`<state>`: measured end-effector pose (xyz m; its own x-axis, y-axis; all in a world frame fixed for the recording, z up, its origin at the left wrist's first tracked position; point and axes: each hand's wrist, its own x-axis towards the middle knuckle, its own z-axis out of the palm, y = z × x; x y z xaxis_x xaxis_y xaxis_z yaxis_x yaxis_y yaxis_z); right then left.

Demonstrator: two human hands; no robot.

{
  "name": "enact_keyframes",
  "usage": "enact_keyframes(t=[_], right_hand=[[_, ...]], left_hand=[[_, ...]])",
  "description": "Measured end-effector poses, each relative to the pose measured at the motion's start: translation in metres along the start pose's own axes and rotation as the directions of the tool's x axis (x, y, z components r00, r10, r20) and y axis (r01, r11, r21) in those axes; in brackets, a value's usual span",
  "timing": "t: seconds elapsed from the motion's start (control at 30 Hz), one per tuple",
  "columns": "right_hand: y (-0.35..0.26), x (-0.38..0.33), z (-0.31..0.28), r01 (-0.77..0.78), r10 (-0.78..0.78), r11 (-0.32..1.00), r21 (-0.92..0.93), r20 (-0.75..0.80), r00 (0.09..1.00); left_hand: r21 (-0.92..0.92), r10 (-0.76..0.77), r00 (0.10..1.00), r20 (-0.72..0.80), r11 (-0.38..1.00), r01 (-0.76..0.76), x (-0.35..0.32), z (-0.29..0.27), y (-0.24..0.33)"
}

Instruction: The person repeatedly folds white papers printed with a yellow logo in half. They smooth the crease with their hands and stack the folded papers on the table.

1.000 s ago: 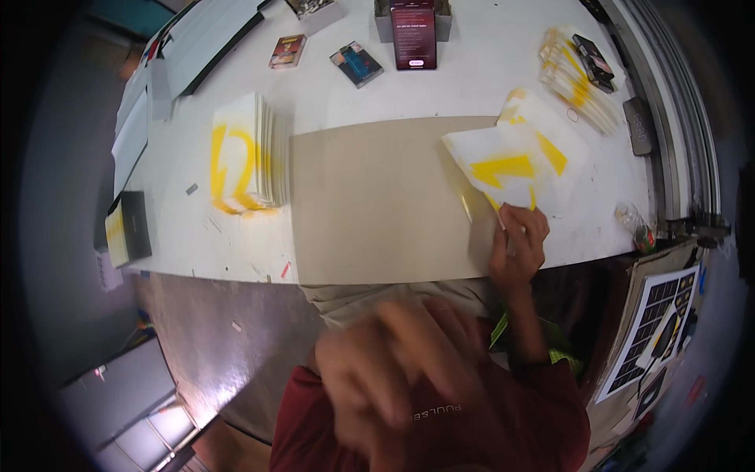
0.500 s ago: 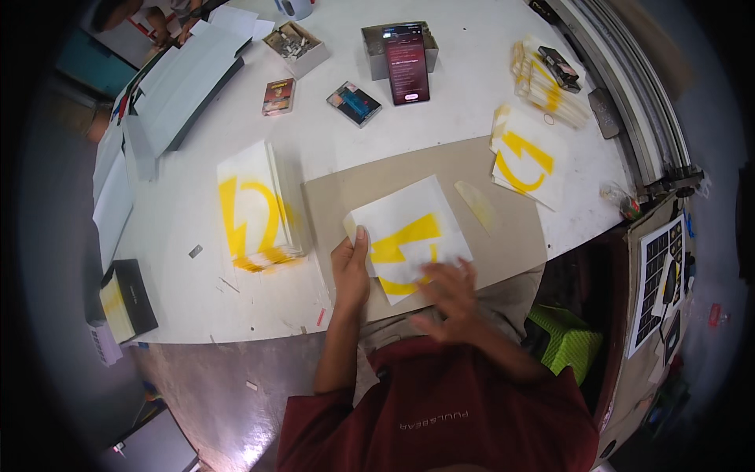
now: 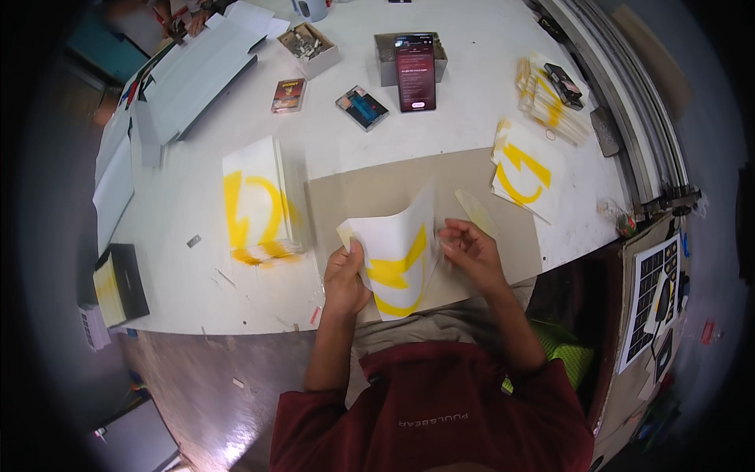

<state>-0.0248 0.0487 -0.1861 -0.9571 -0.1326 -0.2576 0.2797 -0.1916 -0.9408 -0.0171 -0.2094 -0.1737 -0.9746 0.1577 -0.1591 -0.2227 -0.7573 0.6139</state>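
A white paper sheet (image 3: 397,245) with a yellow printed shape is bent upward, its right part raised and blurred. My left hand (image 3: 345,277) grips its left edge, thumb on top. At the raised right edge, the fingers of my right hand (image 3: 474,253) are curled together on the paper; the exact contact is blurred. Beneath lies a grey-brown board (image 3: 346,197). To the left stands a thick stack of similar printed sheets (image 3: 253,206). More printed sheets (image 3: 525,173) lie to the right, close to a thin pale curved piece (image 3: 474,211).
A phone (image 3: 415,75) leans on a grey box (image 3: 385,59) at the back. Nearby are a small open box (image 3: 311,51), a red pack (image 3: 289,95) and a dark flat case (image 3: 362,108). A metal rail (image 3: 629,102) borders the right side. Another person's hands (image 3: 185,23) show at far left.
My right hand has moved from over the sheet's lower right to its right edge. The sheet, fairly flat before, is now bent up. My left hand keeps its hold.
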Motion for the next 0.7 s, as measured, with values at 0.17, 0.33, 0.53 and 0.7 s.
enact_keyframes(t=[0.17, 0.33, 0.53, 0.7], right_hand=[[-0.002, 0.015, 0.012, 0.002, -0.006, 1.000, 0.031, 0.107, 0.994], [0.002, 0.023, 0.001, -0.002, -0.001, 0.967, 0.254, 0.011, 1.000], [-0.004, 0.020, -0.030, 0.056, -0.045, 0.996, 0.066, -0.157, 0.987], [-0.020, 0.006, -0.066, 0.219, -0.206, 0.974, 0.055, -0.181, 0.962]], left_hand=[[0.046, 0.058, 0.998, 0.000, 0.997, -0.058, -0.019, 0.001, -0.008], [0.194, 0.129, 0.985, -0.113, 0.975, -0.105, -0.019, 0.021, -0.001], [0.343, 0.140, 0.954, -0.264, 0.938, -0.043, -0.010, 0.015, -0.013], [0.476, 0.143, 0.964, -0.225, 0.879, -0.020, 0.005, 0.010, -0.019]])
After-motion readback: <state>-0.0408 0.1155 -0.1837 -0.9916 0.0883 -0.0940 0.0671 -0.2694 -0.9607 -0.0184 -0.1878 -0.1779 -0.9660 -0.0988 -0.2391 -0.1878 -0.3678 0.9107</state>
